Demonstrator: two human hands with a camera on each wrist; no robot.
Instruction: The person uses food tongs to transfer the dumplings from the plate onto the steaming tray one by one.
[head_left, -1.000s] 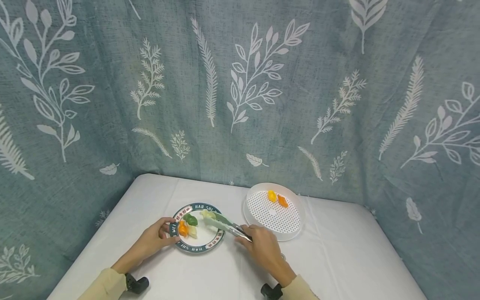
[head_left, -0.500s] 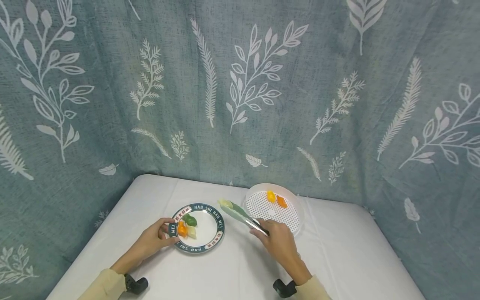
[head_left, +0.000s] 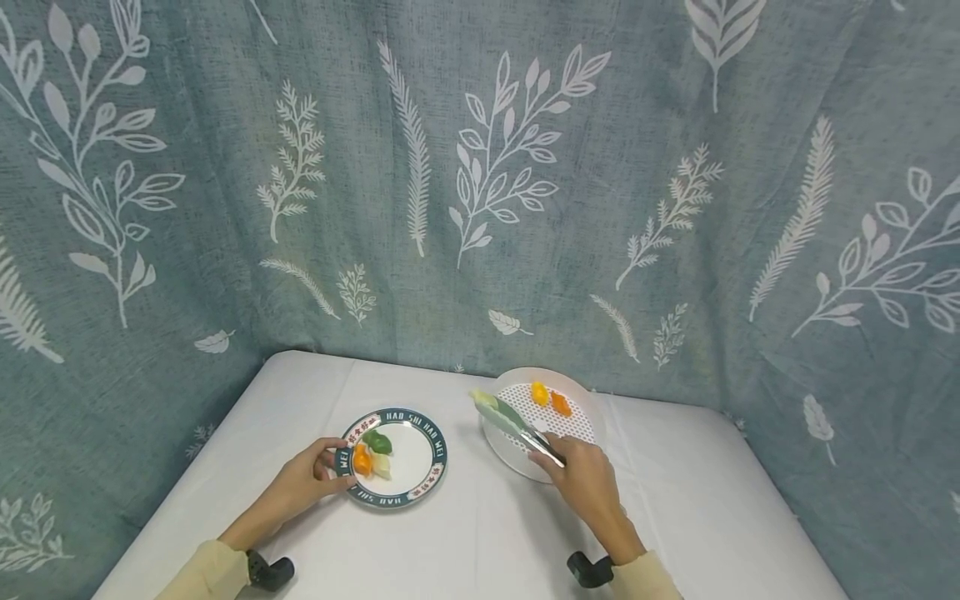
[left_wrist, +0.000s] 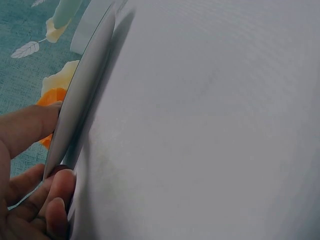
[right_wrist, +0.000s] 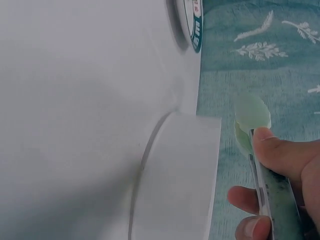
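In the head view my left hand (head_left: 311, 475) pinches the left rim of a round plate (head_left: 431, 483) with a dark green lettered border. The left wrist view has the thumb over the rim and fingers beneath. On the plate's left side lie a green pepper-like piece (head_left: 378, 442), an orange one (head_left: 362, 460) and a pale yellow one (head_left: 381, 467). My right hand (head_left: 588, 475) grips metal tongs (head_left: 517, 425) with pale green tips. Another pale yellow-green piece (head_left: 482, 397) is held at those tips, above the left rim of a white round tray (head_left: 596, 412) with a perforated base.
A yellow piece (head_left: 539, 393) and an orange piece (head_left: 561, 404) sit inside the perforated tray, toward its back. The white-covered table (head_left: 450, 550) meets a leaf-patterned curtain (head_left: 420, 292) behind and at both sides.
The tongs have lifted the pale yellow-green piece off the plate and carried it right to the tray's left edge. My left hand stays on the plate rim.
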